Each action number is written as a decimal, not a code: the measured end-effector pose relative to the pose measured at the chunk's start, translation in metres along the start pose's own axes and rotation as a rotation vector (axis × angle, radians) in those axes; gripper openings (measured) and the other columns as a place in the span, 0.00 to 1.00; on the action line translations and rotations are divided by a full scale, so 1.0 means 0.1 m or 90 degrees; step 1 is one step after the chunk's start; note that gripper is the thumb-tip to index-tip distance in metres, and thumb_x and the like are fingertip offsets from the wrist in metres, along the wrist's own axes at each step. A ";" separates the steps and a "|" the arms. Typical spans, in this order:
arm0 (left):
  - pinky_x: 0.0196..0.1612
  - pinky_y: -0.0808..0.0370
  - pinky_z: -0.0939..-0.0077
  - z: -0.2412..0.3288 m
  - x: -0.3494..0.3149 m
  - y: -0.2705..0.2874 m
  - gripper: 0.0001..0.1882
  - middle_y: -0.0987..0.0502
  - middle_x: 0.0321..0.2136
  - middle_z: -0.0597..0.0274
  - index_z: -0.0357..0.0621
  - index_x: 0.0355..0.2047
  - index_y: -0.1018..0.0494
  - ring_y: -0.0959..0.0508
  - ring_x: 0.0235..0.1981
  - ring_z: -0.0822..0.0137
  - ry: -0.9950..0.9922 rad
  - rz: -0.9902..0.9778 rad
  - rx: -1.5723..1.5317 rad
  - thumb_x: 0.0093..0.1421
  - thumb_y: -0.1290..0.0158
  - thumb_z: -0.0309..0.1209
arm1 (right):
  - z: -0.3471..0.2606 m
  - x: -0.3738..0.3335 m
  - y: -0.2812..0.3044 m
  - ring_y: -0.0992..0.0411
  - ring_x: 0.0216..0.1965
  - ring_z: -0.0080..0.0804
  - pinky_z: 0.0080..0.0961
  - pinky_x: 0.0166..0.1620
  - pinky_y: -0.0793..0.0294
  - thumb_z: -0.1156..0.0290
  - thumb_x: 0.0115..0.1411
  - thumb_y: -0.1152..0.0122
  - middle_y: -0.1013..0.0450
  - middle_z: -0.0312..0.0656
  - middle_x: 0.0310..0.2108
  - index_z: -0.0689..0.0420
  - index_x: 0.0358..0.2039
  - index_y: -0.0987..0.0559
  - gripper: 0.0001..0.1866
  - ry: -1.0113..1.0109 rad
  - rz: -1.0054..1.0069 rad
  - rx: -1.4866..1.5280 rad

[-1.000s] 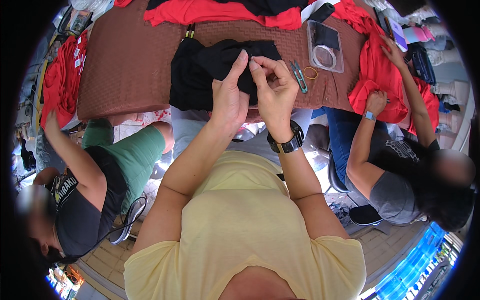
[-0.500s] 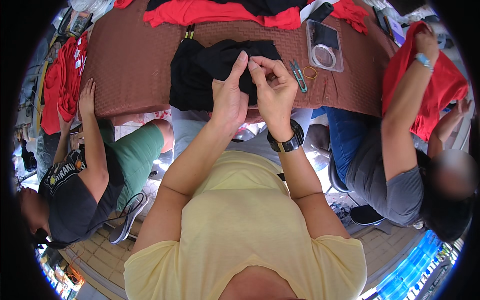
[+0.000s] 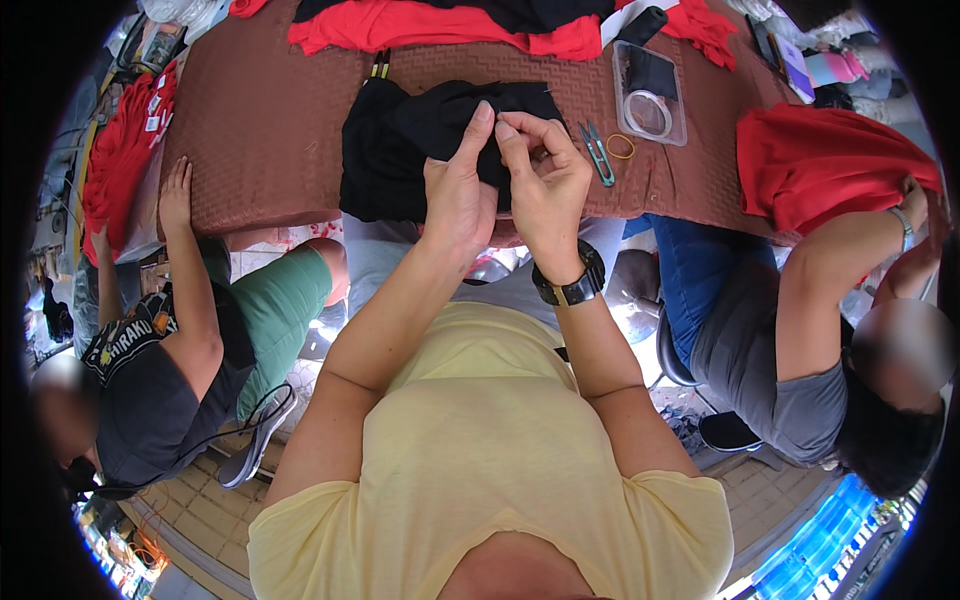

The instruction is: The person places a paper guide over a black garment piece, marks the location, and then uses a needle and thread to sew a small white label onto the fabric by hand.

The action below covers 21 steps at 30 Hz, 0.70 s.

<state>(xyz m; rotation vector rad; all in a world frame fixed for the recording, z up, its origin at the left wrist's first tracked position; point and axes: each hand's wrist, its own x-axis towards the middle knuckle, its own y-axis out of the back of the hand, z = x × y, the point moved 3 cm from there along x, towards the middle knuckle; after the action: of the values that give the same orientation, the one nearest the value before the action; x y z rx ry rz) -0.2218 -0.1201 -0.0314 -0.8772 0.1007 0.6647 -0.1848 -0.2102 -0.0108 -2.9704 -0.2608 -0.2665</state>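
A folded black cloth [image 3: 385,150] lies on the table in front of me, partly hidden by my hands. My left hand [image 3: 462,190] is closed on it, thumb pointing up and away, the other fingers mostly out of sight. Close beside it, my right hand [image 3: 545,175] pinches thumb and forefinger together near the left thumb tip. Whatever sits in that pinch is too small to make out. Just right of the cloth are teal-handled thread snips [image 3: 597,153] and a yellow ring-shaped band [image 3: 621,147].
A clear plastic box [image 3: 650,92] with a white ring and a dark item stands right on the brown-covered table [image 3: 260,120]. Red and black garments [image 3: 440,25] lie at the far edge. Co-workers sit on both sides; the right one handles red cloth [image 3: 830,165].
My hands have barely moved. At right, the co-worker's raised red cloth has come down and spread over the table's edge. The left co-worker's hand on the red garments has shifted slightly.
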 end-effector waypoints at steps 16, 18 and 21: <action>0.48 0.25 0.75 0.00 0.00 0.00 0.07 0.21 0.35 0.70 0.46 0.36 0.22 0.23 0.39 0.77 -0.015 -0.018 -0.002 0.67 0.39 0.34 | -0.01 0.01 0.00 0.36 0.27 0.14 0.16 0.29 0.37 0.77 0.63 0.33 0.31 0.31 0.29 0.63 0.38 0.15 0.05 -0.040 -0.001 0.022; 0.49 0.25 0.75 -0.01 -0.01 0.00 0.07 0.22 0.35 0.70 0.46 0.36 0.22 0.24 0.39 0.77 -0.014 -0.014 0.000 0.67 0.39 0.34 | -0.01 0.01 0.00 0.36 0.28 0.14 0.16 0.30 0.37 0.77 0.63 0.33 0.31 0.31 0.29 0.63 0.38 0.15 0.05 -0.047 -0.001 0.030; 0.49 0.25 0.74 0.00 -0.02 0.01 0.07 0.22 0.35 0.70 0.46 0.35 0.22 0.24 0.39 0.78 -0.011 -0.006 0.001 0.66 0.38 0.34 | 0.00 -0.01 0.00 0.35 0.28 0.15 0.16 0.30 0.36 0.76 0.62 0.32 0.30 0.32 0.29 0.63 0.38 0.15 0.05 -0.049 -0.003 0.037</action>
<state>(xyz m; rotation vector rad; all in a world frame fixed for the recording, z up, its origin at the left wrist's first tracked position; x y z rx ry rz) -0.2240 -0.1210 -0.0316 -0.8701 0.0817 0.6639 -0.1854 -0.2103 -0.0105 -2.9272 -0.2804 -0.1424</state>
